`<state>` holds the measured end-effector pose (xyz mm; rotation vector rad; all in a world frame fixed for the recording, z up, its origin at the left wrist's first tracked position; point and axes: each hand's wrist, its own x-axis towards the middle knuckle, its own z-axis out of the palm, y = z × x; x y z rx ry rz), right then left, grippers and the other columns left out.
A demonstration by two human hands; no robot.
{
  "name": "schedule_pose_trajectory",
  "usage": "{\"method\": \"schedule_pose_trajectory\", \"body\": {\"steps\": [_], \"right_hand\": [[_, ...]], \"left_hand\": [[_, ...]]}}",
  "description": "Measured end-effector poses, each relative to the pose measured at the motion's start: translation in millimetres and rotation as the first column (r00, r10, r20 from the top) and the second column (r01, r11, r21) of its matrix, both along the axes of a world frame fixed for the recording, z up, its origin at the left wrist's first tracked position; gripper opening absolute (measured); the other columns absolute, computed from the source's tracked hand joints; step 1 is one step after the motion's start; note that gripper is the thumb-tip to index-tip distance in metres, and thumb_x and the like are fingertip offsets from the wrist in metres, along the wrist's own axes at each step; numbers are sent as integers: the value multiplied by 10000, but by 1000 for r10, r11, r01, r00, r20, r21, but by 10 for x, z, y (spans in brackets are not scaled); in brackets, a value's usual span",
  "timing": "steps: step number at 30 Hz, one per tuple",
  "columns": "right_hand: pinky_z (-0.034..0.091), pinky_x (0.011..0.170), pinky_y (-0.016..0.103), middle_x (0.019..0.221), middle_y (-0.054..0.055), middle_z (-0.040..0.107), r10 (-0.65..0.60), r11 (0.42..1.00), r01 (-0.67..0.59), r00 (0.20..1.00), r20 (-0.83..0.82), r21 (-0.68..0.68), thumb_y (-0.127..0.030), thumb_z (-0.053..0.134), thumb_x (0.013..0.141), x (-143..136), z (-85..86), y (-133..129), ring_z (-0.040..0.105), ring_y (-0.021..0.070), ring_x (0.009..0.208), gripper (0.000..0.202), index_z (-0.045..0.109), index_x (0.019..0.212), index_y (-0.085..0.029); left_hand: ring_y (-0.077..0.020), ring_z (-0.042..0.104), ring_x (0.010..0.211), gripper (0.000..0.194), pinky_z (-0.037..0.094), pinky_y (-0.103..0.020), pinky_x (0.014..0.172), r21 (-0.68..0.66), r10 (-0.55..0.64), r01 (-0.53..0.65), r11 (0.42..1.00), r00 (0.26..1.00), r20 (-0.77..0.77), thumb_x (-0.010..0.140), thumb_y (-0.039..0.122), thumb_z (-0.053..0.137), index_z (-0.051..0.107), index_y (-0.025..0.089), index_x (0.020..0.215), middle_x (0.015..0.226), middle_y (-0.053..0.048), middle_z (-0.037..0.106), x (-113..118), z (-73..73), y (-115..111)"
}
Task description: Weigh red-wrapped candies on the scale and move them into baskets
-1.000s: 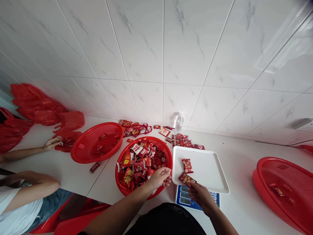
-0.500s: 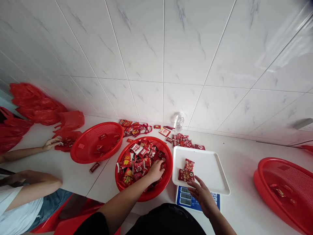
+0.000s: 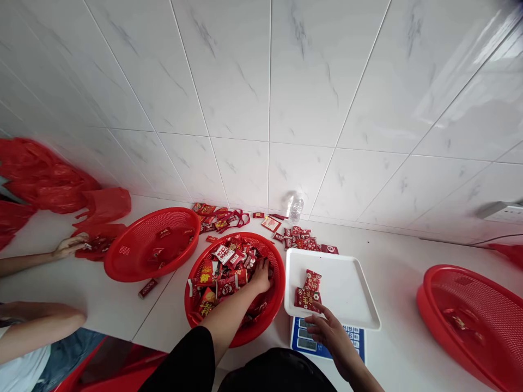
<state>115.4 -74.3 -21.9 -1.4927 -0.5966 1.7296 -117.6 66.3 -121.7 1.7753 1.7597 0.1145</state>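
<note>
My left hand (image 3: 260, 277) reaches into the red basket (image 3: 281, 296) full of small wrapped snacks (image 3: 229, 283); its fingertips are sunk among the packets, so what they touch is hidden. My right hand (image 3: 328, 330) hovers over the front edge of the white tray (image 3: 347, 283), its fingers spread and nothing in them. The tray rests on a blue and white scale (image 3: 306, 343). Two red packets (image 3: 309, 298) lie on the tray's left part, just beyond my right fingertips.
A red basket (image 3: 122, 261) with few packets stands left, another (image 3: 433, 321) right. Packets (image 3: 300, 238) and a clear bottle (image 3: 296, 208) line the wall. At the left, a person's hand (image 3: 71, 245) is beside a red bag (image 3: 102, 242).
My left hand has pushed deeper among the snacks, its fingers now more hidden. My right hand remains by the tray's front edge. The whole view has shifted slightly.
</note>
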Motion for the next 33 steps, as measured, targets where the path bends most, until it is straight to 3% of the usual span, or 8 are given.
{"method": "schedule_pose_trajectory", "body": {"steps": [5,8,18,24,27,30,33], "right_hand": [[448,601,269,806,33,680,11,1000,-11,1000,-5,10,-521,695,636,-49,-51,5,608,153,668,658,500,1169,-188],[440,597,266,811,38,683,29,999,-28,1000,-11,22,-527,686,643,-66,-75,-1,600,149,667,658,491,1171,-187],[442,615,296,852,60,690,54,998,-54,999,3,25,-550,673,653,-40,-190,-39,611,165,682,666,482,1180,-189],[441,612,284,859,60,692,63,998,-63,998,-6,29,-541,678,656,-40,-216,-45,616,161,688,652,489,1174,-192],[439,600,274,863,61,690,81,996,-80,996,-24,40,-536,674,668,-39,-219,-42,612,156,687,629,499,1166,-192],[439,603,270,864,59,688,88,996,-87,996,-29,31,-526,673,680,-32,-198,-40,609,152,691,616,499,1166,-190],[442,615,270,873,59,685,110,993,-108,993,-40,42,-504,659,711,-21,-147,-40,608,149,703,574,499,1166,-192]], "left_hand": [[-268,347,1276,663,242,-328,1063,38,-73,75,996,996,-46,707,188,563,369,110,1337,1372,-140,416,12,64,-118],[-299,398,1219,577,285,-360,1022,25,-87,90,996,990,-107,715,160,559,444,111,1279,1286,-150,501,42,147,-188],[-315,429,1189,435,322,-399,988,-3,-178,185,983,942,-283,769,187,519,513,97,1195,1232,-179,523,56,363,-208],[-312,515,1114,301,379,-379,940,-81,-241,227,970,934,-265,736,237,584,622,106,1003,1176,-182,568,52,419,-188],[-303,488,1163,332,381,-347,945,-111,-277,257,960,930,-243,713,298,622,626,130,1000,1230,-167,547,18,431,-202],[-279,573,1046,400,434,-322,860,-149,-306,279,949,927,-215,663,357,671,619,169,1012,1115,-123,626,-27,429,-229],[-263,612,963,371,450,-307,793,-153,-306,279,948,929,-206,672,318,657,609,185,1015,1033,-102,663,-56,425,-256]]}}
